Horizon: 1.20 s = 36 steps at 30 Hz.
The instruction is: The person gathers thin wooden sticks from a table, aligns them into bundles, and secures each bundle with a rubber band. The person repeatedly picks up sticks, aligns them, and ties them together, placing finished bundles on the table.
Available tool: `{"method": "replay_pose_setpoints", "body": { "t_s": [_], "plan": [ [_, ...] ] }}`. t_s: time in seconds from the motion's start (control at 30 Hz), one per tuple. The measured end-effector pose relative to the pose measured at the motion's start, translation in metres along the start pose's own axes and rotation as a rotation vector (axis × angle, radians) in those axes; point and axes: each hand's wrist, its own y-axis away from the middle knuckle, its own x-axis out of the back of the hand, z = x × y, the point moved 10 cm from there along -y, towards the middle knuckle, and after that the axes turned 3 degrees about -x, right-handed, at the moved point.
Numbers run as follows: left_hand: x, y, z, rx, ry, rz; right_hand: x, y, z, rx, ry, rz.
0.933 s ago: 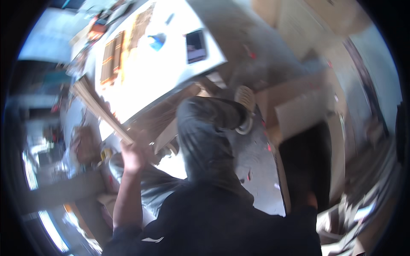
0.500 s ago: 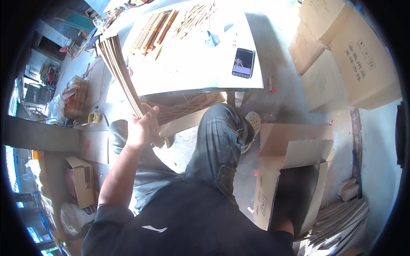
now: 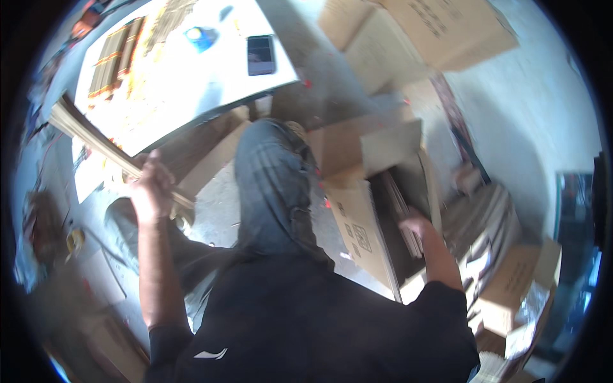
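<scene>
My left hand [image 3: 152,188] is closed round a bundle of long thin brown sticks [image 3: 96,137], which slants up and left past the table's near corner. To my right, an open cardboard box [image 3: 357,230] with raised flaps stands on the floor. Inside it my right hand [image 3: 418,226] grips brown sticks [image 3: 397,191] that lie along the box's dark interior. Motion smears both hands somewhat, and the box wall hides the lower ends of those sticks.
On the white table [image 3: 191,96] lie a phone [image 3: 260,56], a blue object [image 3: 199,39], banded stick bundles [image 3: 115,57] and loose sticks [image 3: 169,25]. Large cartons [image 3: 440,32] stand at the far right. A brown pile [image 3: 479,217] and another open carton [image 3: 511,281] lie beyond my right arm.
The view has swung to the right. My right hand, hidden deep in the box before, now shows at its opening with sticks in its grip. My left hand still holds its bundle, now tilted lower.
</scene>
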Motion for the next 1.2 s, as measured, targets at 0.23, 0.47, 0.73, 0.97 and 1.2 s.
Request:
{"method": "replay_pose_setpoints", "body": {
  "t_s": [0.23,0.47,0.73,0.97,1.2],
  "plan": [
    [-0.017,-0.012,-0.008,0.043,0.084,-0.132,0.006,0.098,-0.037,-0.037,-0.15,-0.1],
    [-0.017,-0.026,-0.015,0.065,0.116,-0.198,0.009,0.171,-0.024,-0.118,-0.213,-0.194],
    [0.016,-0.048,-0.041,0.147,0.26,-0.157,0.027,0.276,-0.079,0.105,-0.704,-0.171],
    [0.021,-0.056,-0.035,0.148,0.262,-0.087,-0.017,0.283,-0.313,0.603,-0.641,-0.271],
    [0.049,-0.061,-0.031,0.164,0.288,-0.054,-0.17,0.214,-0.604,0.875,-0.348,-0.478]
  ]
}}
